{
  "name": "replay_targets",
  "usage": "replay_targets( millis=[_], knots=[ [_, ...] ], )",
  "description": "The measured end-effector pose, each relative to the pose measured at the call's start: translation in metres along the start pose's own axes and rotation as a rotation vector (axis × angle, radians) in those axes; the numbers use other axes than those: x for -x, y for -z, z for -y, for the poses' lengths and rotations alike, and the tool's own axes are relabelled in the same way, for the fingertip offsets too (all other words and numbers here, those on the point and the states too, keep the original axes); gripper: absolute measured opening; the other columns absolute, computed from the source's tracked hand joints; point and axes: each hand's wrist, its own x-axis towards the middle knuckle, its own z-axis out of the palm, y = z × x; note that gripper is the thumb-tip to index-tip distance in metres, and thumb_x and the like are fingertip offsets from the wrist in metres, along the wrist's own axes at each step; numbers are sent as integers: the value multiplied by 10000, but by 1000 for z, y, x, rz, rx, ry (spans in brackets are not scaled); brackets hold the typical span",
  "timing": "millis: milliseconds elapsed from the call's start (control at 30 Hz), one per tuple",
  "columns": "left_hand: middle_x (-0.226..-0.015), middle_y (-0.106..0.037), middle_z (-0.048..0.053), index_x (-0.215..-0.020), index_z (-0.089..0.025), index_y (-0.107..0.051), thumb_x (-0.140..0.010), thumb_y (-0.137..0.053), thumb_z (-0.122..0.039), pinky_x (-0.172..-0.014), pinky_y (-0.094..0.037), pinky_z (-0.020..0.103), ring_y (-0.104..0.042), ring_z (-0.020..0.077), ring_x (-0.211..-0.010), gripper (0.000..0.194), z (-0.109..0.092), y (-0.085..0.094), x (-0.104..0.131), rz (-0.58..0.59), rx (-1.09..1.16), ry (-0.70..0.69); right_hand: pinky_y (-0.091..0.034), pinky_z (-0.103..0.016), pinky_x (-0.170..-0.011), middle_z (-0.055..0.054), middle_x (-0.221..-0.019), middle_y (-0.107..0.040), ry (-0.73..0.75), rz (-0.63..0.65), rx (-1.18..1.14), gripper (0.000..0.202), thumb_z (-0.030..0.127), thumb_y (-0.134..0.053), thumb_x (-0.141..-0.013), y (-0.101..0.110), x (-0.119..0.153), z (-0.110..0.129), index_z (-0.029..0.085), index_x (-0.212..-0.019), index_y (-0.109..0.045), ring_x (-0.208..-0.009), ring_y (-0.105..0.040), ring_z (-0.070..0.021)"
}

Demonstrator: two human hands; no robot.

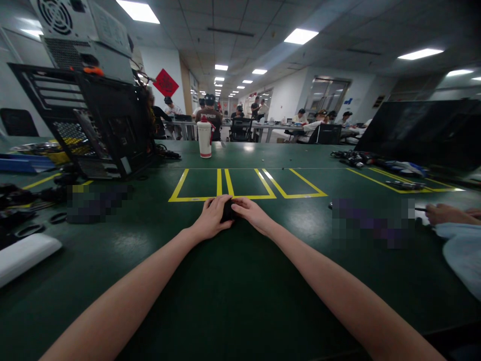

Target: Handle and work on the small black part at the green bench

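- while both forearms reach in over the green table, the left hand is wrapped around a small black object, thumb on the near side.
- right hand meets it from the other side, fingertips at its edge; cannot tell if they grip or only touch.
- black object sits between the two hands, just on the near side of the yellow tape outlines; mostly covered, exact kind unclear.
- white cup with red top stands upright beyond the tape.
- black computer case on the left, silver metal boxes on top.
- white casing and black rings at near left.
- co-worker's hand at far right, well apart.
- dark cables at back right.
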Motion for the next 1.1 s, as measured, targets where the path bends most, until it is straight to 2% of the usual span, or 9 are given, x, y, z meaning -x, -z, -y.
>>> replay_targets(
  millis=[200,333,433,667,900,1100],
  knots=[
    [-1179,-397,80,-1193,-214,-230,-697,-563,-243,-961,-220,437,-369,235,-1120,599,1,0,0,10,14,14,-379,-354,-868,-6,-922,-552,27,111,-23,421,217,-687,-584,4,5,6,234,-953,-484,-932,-505,-149],
    [-1182,-397,78,-1197,-218,-223,-695,-563,-234,-963,-220,435,-367,232,-1124,606,1,0,-1,6,21,14,-397,-350,-832,-10,-883,-557,7,47,-15,307,313,-618,-659,2,4,4,228,-926,-491,-888,-517,-148],
    [-1181,-399,81,-1197,-214,-224,-695,-563,-229,-959,-224,432,-362,233,-1127,607,0,-1,-1,2,19,11,-395,-345,-825,-17,-883,-556,-13,-2,-12,298,335,-595,-677,0,0,0,219,-934,-499,-868,-521,-146],
    [-1160,-410,73,-1177,-212,-244,-690,-569,-237,-948,-231,425,-376,228,-1103,586,1,0,-1,1,17,9,-379,-342,-849,-5,-915,-554,46,106,-46,392,217,-681,-589,2,3,4,229,-929,-487,-908,-514,-143],
    [-1173,-397,77,-1183,-214,-237,-688,-566,-232,-955,-225,425,-366,230,-1115,595,1,-2,-1,-1,20,9,-390,-340,-828,-13,-883,-564,21,-15,-12,288,338,-606,-665,-2,3,2,213,-904,-502,-874,-523,-143],
    [-1184,-389,78,-1197,-221,-239,-704,-552,-241,-960,-215,434,-358,237,-1127,585,2,4,2,27,35,25,-357,-352,-898,-30,-973,-547,24,37,11,317,290,-614,-660,-4,2,4,209,-946,-502,-967,-497,-152]
  ],
)
